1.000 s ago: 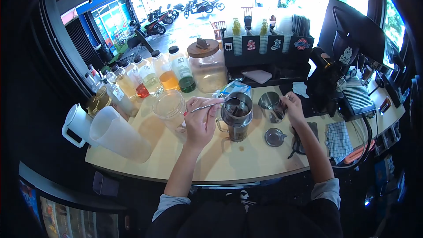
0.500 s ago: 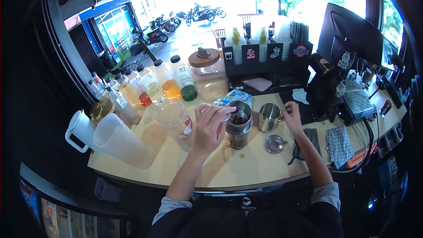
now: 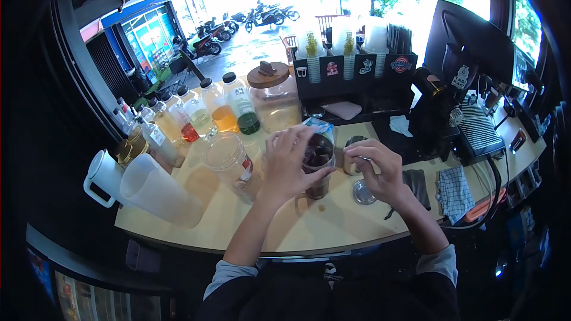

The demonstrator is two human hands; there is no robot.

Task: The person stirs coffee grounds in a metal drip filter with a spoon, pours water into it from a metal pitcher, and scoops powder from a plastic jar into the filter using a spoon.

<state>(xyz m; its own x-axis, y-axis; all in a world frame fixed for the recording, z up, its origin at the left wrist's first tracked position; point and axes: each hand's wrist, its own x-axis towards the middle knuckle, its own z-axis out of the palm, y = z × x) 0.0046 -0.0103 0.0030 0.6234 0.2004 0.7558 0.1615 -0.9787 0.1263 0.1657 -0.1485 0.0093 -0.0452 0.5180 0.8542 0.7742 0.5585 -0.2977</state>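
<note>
My left hand is at the near left side of a metal filter cup with dark contents, its fingers spread and its thumb across the near side. Whether it touches the cup, I cannot tell. The filter sits on a glass mug, partly hidden by that hand. Thumb and fingers of my right hand are pinched together just right of the filter, on something thin that I cannot make out. Behind this hand stands a metal pitcher, mostly covered. A small round metal lid lies below it.
An open clear jar and a frosted pitcher stand left on the counter. Bottles and a wooden-lidded jar line the back. At right are a dark cloth, a checked cloth and a coffee machine.
My right hand has moved left from beside the metal pitcher to the filter. My left hand's fingers have spread, and the spoon it held a second ago no longer shows there.
</note>
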